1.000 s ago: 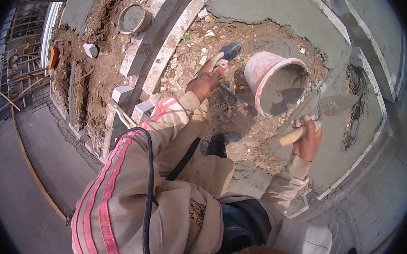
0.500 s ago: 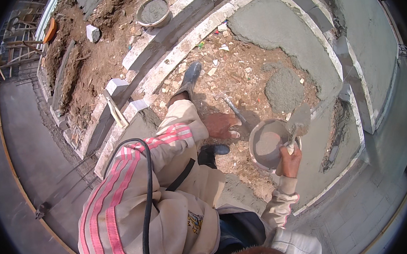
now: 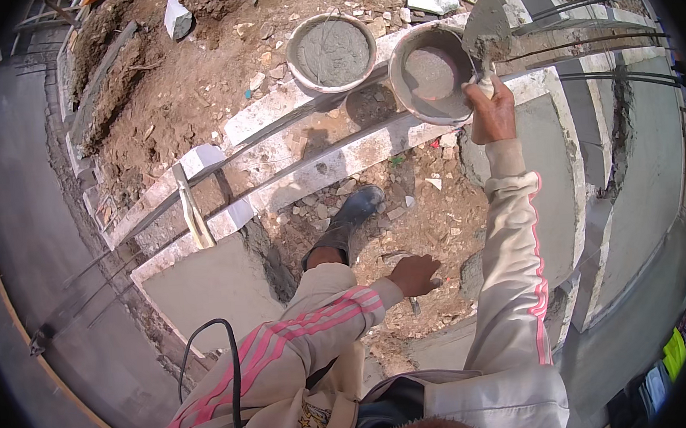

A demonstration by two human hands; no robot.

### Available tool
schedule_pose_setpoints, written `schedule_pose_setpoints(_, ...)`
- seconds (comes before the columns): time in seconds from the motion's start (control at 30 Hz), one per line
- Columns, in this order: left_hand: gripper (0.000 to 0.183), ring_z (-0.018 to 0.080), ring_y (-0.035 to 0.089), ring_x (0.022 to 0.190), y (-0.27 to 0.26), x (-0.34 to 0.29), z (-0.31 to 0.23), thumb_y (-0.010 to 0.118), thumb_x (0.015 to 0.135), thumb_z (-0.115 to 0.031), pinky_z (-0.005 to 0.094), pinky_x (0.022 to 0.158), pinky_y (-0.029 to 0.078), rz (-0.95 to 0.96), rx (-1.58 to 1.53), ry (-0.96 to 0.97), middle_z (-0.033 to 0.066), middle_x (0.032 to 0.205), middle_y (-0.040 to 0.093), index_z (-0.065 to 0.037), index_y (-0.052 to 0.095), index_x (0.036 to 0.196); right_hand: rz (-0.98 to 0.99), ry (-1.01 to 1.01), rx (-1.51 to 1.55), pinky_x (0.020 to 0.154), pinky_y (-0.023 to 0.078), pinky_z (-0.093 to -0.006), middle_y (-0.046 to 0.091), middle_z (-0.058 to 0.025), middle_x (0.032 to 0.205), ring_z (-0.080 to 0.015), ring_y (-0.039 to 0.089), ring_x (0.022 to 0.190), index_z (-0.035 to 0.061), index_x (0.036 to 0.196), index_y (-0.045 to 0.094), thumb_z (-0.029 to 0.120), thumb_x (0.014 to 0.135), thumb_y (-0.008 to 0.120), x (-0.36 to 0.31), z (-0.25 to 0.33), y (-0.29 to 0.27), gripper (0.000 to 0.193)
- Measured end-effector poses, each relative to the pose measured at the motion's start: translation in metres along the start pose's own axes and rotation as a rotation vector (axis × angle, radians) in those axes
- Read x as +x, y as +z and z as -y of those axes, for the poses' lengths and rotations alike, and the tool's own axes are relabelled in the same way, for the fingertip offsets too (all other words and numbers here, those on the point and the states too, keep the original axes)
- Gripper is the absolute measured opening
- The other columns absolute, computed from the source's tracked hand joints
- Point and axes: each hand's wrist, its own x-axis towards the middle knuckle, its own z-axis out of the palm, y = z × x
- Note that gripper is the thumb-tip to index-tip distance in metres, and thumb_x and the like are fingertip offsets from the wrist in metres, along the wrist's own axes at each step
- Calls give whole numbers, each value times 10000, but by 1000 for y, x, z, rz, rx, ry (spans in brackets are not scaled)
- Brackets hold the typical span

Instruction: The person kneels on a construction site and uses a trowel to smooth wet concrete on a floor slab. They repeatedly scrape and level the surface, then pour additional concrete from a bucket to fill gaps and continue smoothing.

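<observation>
The right hand [image 3: 493, 114] is holding the trowel [image 3: 484, 23], with the bucket [image 3: 454, 99] just left of its fingers; a slipping hold could knock that into the fuller pail [image 3: 334, 88] farther left. The left hand [image 3: 415, 275] is hanging loosely half-open, seemingly empty, while the right knuckles are hiding any grip on the bucket.

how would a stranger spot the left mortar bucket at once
Two pale block rows slant across the upper half. Along the upper row sits a round bucket. Grey mortar fills it nearly to the rim, unlike the neighbouring bucket at the right hand.
</observation>
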Motion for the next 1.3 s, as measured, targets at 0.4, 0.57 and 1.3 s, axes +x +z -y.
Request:
schedule_pose_setpoints(0.4, 528, 354, 616, 1022, -87, 48, 7, 639, 898, -362, 461, 852, 516, -263, -262, -43, 168, 1079, 598, -43, 541, 1306, 1, -154, -960, 910, 502, -423, 666, -235, 1157, -379, 644, 1054, 15, 1255, 635, 502, 735, 733, 319, -78, 116, 719)
schedule_pose_setpoints(0.57, 498, 357, 622, 994, -97, 58, 10, 657, 882, -346, 465, 854, 514, -286, -327, -58, 169, 1055, 598, -40, 557, 1261, -174, -317, -1122, 882, 507, -459, 660, -213, 1159, -388, 641, 1003, 26, 1114, 705, 423, 774, 730, 282, -72, 151, 523)
schedule_pose_setpoints(1.3, 587, 366, 631, 1091, -43, 20, 26, 651, 857, -515, 450, 914, 508, 474, -706, 5, 178, 1177, 660, -70, 625, 1238, -78, 325, 467, 607, 437, -261, 596, -6, 770, -87, 530, 657, 5, 1044, 630, 190, 878, 670, -25, -13, 167, 252)
